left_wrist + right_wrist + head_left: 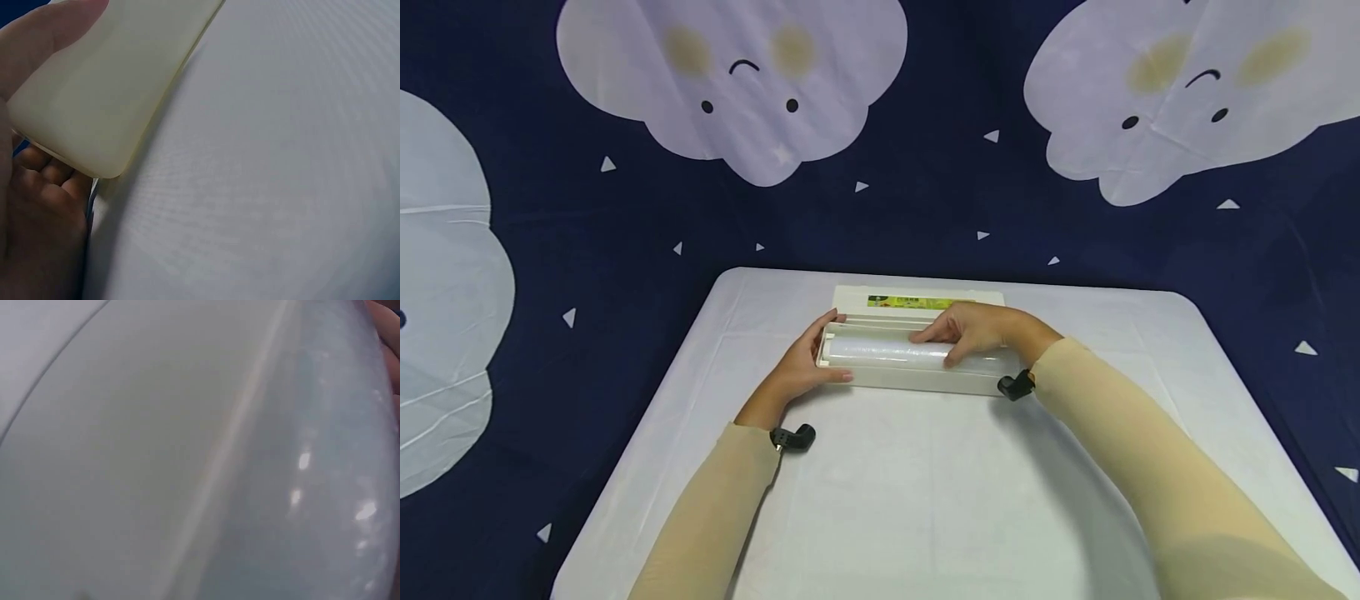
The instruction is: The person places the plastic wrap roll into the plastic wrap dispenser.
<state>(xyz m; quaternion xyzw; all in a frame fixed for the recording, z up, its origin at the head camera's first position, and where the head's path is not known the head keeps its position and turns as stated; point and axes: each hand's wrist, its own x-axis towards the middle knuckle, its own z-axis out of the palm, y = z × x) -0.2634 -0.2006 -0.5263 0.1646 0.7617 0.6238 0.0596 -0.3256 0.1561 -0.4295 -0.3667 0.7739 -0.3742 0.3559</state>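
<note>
A long off-white cling film dispenser box [917,380] sits on the table with its lid [917,315] swung back. Inside lies a shiny roll of cling film [880,351], its glossy surface [312,425] close up in the right wrist view. My left hand [797,364] grips the left end of the box, thumb along the front wall and fingers behind the end. In the left wrist view the thumb [50,31] lies on the box's smooth wall [106,106]. Reaching over from the right, my right hand [977,327] holds the roll between thumb and fingers.
The table [880,492] has a white cloth and rounded far corners. A yellow-green label [902,302] is on the lid. Behind hangs a dark blue fabric [925,217] with pale clouds and small triangles. Each wrist wears a black camera [797,438].
</note>
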